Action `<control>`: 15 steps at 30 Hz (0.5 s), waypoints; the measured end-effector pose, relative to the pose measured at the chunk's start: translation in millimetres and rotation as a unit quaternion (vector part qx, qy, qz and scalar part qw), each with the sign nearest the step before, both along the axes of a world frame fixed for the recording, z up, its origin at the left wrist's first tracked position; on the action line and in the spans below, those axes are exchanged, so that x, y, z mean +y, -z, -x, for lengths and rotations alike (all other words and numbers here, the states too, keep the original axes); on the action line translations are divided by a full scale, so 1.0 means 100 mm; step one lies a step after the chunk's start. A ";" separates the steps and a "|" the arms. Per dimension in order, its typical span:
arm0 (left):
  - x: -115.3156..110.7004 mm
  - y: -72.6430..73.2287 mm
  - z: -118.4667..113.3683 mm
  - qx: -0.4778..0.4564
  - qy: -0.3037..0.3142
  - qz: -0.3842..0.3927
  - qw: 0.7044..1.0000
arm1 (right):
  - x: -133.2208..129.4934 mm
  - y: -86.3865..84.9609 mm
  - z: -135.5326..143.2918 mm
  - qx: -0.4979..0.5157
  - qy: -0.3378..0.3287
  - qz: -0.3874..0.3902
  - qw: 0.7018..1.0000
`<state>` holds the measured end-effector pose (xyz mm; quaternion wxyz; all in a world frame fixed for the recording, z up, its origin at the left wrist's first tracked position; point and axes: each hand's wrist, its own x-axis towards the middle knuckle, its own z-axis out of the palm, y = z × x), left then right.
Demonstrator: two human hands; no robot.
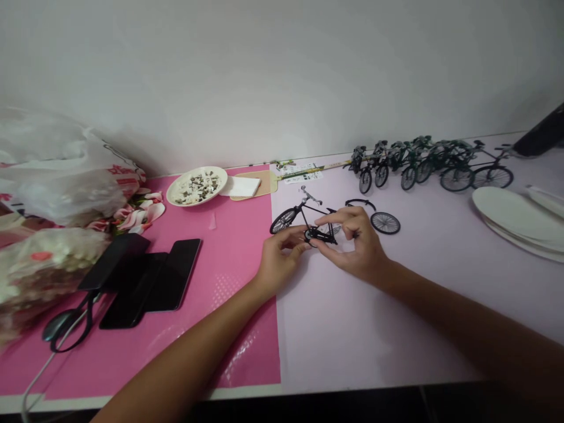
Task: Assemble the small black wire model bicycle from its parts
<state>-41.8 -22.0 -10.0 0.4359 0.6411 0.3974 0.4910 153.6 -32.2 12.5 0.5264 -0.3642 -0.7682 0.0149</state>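
At right hand (359,241): thin-framed bicycle (307,216); beyond, spoked wheel (385,223)

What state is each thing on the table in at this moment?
Model bicycle: held by left hand and right hand, front wheel on
Loose wheel: detached, lying down
Curved mudguard: detached
Other model bicycles: standing, wheels on
Small plate: holding small pieces
Two smartphones: screens dark
White plates: stacked

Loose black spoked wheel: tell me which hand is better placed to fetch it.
Probably the right hand: it is nearer the wheel, though it and the left hand are both at the black model bicycle.
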 end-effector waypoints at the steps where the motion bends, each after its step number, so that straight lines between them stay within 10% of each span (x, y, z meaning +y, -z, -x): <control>1: 0.00 0.00 0.00 -0.001 -0.001 0.001 1.000 | 0.00 0.00 -0.01 0.000 0.004 -0.004 1.000; 15: 0.01 0.02 -0.01 -0.019 0.019 0.009 1.000 | 0.01 0.00 -0.01 -0.020 -0.002 -0.013 1.000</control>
